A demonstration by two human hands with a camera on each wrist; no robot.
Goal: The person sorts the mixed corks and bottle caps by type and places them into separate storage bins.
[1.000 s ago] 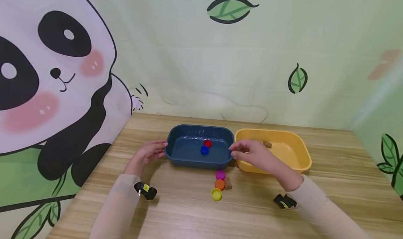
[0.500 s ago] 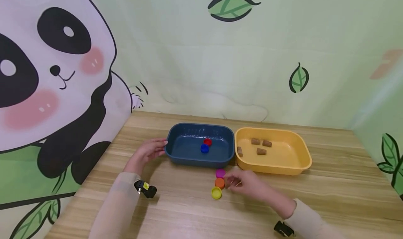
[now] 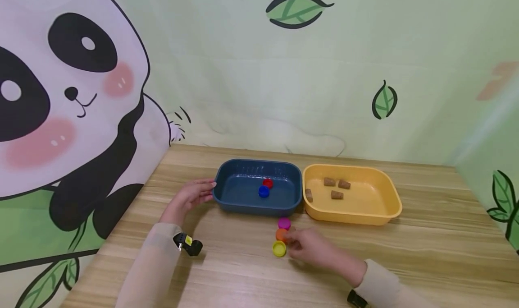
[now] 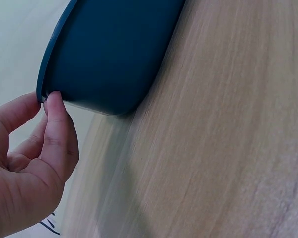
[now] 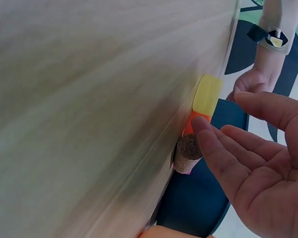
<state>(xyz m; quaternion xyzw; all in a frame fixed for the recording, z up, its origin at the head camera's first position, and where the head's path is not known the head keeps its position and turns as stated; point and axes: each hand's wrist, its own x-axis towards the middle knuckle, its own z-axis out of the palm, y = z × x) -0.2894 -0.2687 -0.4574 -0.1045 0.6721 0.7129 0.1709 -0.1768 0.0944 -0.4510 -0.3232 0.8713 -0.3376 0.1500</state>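
While the left hand [image 3: 189, 199] rests at the left end of the dark blue tub [image 3: 243, 199], thumb and fingertips on its rim, the wooden table [image 3: 425, 254] also carries a yellow tub [image 3: 365, 211] just right of it, four corks inside. Right hand [image 3: 310, 246] is near-side of the tubs, fingers straight and spread, holding nothing, fingertips just beside a cork [image 5: 187, 150]. Cork stands by the orange cap [image 3: 280, 234], between the pink cap [image 3: 284, 223] and yellow cap [image 3: 278, 249]. Blue cap [image 3: 263, 191] and red cap [image 3: 267, 183] lie in the blue tub.
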